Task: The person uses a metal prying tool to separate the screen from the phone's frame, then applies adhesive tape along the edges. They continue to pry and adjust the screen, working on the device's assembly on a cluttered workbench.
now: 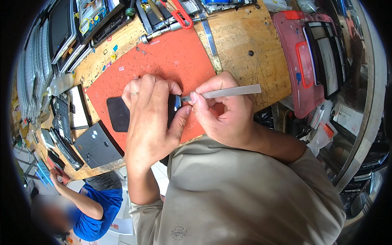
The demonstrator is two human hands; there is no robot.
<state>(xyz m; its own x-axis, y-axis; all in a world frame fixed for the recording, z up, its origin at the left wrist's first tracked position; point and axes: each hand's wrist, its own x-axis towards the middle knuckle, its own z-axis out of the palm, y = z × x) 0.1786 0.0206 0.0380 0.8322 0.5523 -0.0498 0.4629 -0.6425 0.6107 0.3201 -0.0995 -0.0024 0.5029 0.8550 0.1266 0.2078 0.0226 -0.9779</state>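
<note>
At the desk's left edge, stacked laptop parts and a white plastic bottle are seen, with dark panels and smaller devices laid toward the near-left corner, where a second person in a blue shirt is seated below. A red work mat is spread across the middle of the desk. On it, a black smartphone is pinned flat under the left hand, whose grip is closed over the phone's right half, a ring visible on one finger. The right hand is clamped on a flat metal pry tool, held between thumb and fingers, its tip set against the phone's right end just beside the left thumb. Red-handled pliers and other hand tools are lined along the far edge. Toward the right edge, a red plastic tray is shown holding black-framed screens.
</note>
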